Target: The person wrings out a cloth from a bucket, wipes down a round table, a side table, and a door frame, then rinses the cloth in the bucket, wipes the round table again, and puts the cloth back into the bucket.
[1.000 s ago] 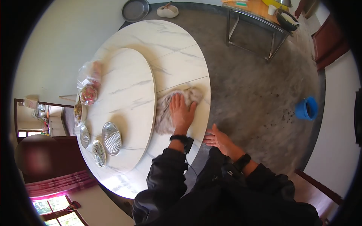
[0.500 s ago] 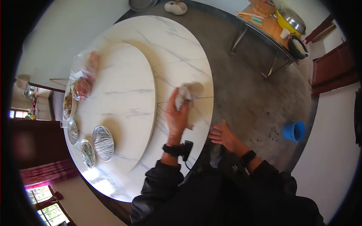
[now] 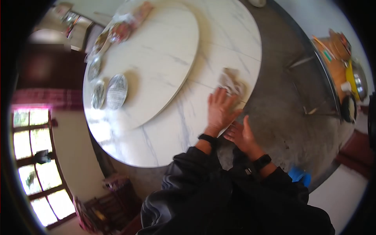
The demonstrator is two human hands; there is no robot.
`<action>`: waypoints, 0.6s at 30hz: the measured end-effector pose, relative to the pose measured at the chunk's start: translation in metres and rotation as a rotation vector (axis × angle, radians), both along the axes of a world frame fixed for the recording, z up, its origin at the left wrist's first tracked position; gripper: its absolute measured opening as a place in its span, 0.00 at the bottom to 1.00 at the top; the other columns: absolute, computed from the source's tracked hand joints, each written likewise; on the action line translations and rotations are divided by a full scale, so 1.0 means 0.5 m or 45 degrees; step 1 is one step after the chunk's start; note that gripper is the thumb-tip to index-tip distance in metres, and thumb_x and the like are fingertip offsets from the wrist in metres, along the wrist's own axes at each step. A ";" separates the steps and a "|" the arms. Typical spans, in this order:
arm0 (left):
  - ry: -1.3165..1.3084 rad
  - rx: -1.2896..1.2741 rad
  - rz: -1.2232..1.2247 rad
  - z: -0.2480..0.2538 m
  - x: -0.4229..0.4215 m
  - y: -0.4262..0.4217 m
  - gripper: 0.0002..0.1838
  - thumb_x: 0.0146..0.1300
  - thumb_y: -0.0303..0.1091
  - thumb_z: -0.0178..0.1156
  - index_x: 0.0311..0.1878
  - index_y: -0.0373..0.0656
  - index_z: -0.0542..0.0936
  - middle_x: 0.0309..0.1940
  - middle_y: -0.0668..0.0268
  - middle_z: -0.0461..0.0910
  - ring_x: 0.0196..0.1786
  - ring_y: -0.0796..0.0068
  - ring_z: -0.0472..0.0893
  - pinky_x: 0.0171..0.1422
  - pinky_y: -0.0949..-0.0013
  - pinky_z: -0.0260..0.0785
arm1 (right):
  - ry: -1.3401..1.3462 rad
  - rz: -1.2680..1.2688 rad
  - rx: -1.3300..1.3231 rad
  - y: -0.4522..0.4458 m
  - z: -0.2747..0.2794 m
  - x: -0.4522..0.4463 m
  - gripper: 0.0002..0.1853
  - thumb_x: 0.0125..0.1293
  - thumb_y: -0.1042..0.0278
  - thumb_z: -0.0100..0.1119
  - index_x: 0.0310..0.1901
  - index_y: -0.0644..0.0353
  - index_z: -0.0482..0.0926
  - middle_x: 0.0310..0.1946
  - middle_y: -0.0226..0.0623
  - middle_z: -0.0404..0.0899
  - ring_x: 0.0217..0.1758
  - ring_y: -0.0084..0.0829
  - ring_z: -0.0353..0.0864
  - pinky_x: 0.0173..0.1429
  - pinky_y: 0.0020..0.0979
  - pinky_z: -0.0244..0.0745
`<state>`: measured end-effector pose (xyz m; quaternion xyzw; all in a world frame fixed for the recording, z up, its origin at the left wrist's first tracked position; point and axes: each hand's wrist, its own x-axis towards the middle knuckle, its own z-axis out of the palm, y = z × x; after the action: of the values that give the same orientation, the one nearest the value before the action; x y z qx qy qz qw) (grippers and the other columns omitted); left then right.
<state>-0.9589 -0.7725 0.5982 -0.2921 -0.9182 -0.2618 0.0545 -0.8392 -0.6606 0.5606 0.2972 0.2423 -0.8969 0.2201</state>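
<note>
A crumpled light cloth (image 3: pixel 232 81) lies on the white marbled round table (image 3: pixel 150 147), close to its right edge. My left hand (image 3: pixel 221 109) is palm down with fingers spread, and its fingertips meet the near side of the cloth. Just beyond the table edge, my right hand (image 3: pixel 243 135) is held with fingers stretched out and thumb raised, nothing in it. Both wrists wear dark bands.
The raised round top (image 3: pixel 164 66) bears foil- or film-covered dishes (image 3: pixel 117 91) and a bagged item (image 3: pixel 120 32). At the right is a side table (image 3: pixel 327 58) with a yellow pot (image 3: pixel 353 80) and a dark pot (image 3: pixel 348 109). A blue bucket (image 3: pixel 299 176) stands on the floor.
The view has turned, shifting the table up and right. The cloth, bunched in my left hand half a second ago, now lies on the table, with that hand's fingers spread at its edge.
</note>
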 end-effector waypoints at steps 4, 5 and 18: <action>-0.026 0.113 0.143 -0.009 0.111 0.017 0.21 0.52 0.42 0.66 0.52 0.56 0.81 0.62 0.57 0.71 0.72 0.51 0.64 0.73 0.39 0.53 | 0.082 -0.107 -0.155 0.000 0.020 -0.014 0.50 0.63 0.16 0.30 0.75 0.50 0.55 0.71 0.35 0.64 0.71 0.36 0.66 0.73 0.45 0.60; -0.036 0.125 0.154 -0.001 0.120 0.008 0.20 0.52 0.40 0.66 0.50 0.55 0.81 0.62 0.58 0.72 0.71 0.52 0.64 0.73 0.41 0.53 | 0.028 -0.089 -0.171 0.003 0.017 -0.015 0.50 0.63 0.17 0.31 0.75 0.51 0.56 0.70 0.35 0.65 0.71 0.36 0.66 0.73 0.44 0.60; 0.055 0.044 0.737 0.010 0.292 -0.387 0.19 0.47 0.31 0.69 0.46 0.51 0.84 0.57 0.57 0.76 0.65 0.53 0.72 0.69 0.51 0.62 | -0.141 0.163 0.252 0.007 0.021 -0.048 0.35 0.67 0.30 0.52 0.60 0.56 0.71 0.55 0.32 0.74 0.57 0.30 0.71 0.59 0.33 0.67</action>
<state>-0.8128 -0.9658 0.6032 -0.0225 -0.9574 -0.2449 0.1514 -0.8631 -0.6571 0.5712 0.3506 0.3354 -0.8350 0.2596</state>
